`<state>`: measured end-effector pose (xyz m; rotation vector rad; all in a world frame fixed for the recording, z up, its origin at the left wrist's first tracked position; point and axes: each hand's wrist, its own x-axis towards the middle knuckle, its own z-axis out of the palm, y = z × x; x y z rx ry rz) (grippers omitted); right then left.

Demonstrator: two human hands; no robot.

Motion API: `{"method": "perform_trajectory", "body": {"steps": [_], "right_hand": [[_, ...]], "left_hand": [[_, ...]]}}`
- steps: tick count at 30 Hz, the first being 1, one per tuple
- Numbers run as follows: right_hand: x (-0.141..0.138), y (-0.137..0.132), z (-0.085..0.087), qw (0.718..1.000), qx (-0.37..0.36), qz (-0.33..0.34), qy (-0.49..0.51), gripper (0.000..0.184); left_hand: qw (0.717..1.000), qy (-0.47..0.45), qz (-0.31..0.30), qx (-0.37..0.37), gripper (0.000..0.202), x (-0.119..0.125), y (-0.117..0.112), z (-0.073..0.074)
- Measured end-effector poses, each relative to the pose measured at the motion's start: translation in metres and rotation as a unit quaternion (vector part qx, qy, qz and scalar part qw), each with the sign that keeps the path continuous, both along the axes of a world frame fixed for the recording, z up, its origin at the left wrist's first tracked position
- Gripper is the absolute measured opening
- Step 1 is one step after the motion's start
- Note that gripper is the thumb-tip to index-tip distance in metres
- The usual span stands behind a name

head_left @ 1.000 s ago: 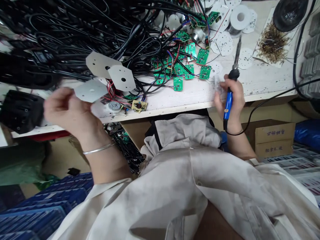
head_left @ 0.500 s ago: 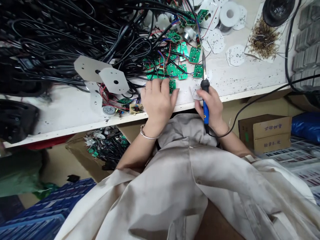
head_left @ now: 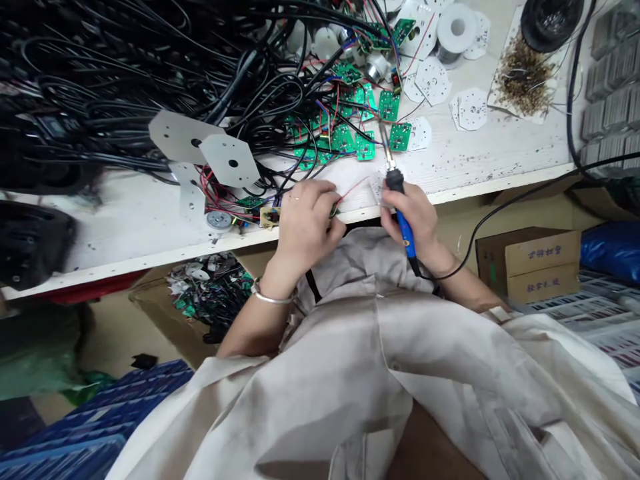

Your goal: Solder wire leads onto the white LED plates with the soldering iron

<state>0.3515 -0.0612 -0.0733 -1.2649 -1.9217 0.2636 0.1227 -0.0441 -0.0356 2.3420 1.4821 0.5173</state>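
My right hand point(head_left: 417, 217) is wrapped round the blue and black handle of a soldering iron point(head_left: 395, 180), whose metal tip points away from me over the bench. A white octagonal circuit board point(head_left: 375, 189) is by the fingers of that hand, partly hidden; whether they grip it I cannot tell. My left hand point(head_left: 306, 223) is closed at the bench edge on a small green circuit board point(head_left: 334, 211), mostly covered by the fingers. A thin red wire point(head_left: 354, 189) runs from it toward the white board. Beyond the hands lie several more green boards point(head_left: 365, 145) with wires.
Black cables point(head_left: 240, 87) are heaped across the back left of the bench point(head_left: 120, 250). A solder spool point(head_left: 456, 33), loose white boards point(head_left: 473, 109) and a brown-stained pad point(head_left: 523, 80) are at the back right. Stacked white boards point(head_left: 613, 87) stand at far right. The iron's cord point(head_left: 520, 197) trails right.
My left hand has drawn back toward the bench edge and closed on a green board, with a red wire now showing. My right hand has moved slightly left, tilting the iron.
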Motion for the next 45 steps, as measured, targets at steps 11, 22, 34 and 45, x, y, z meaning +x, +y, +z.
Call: {"method": "perform_trajectory", "body": {"steps": [11,22,34,45], "right_hand": [[-0.004,0.015,0.0,0.998,-0.043,-0.006,-0.037,0.04],[0.009,0.001,0.015,0.984,0.015,-0.009,0.177,0.032],[0.014,-0.006,0.003,0.951,-0.005,-0.07,0.303,0.03],[-0.002,-0.008,0.009,0.91,-0.107,-0.15,0.371,0.036]], "left_hand": [[0.997,-0.077,0.012,0.019,0.028,0.009,-0.003,0.005],[0.996,-0.041,0.085,0.008,0.025,0.027,0.007,0.004],[0.987,-0.091,0.106,-0.077,0.014,0.036,0.028,0.002],[0.994,-0.054,0.088,-0.048,0.014,0.033,0.024,-0.006]]}}
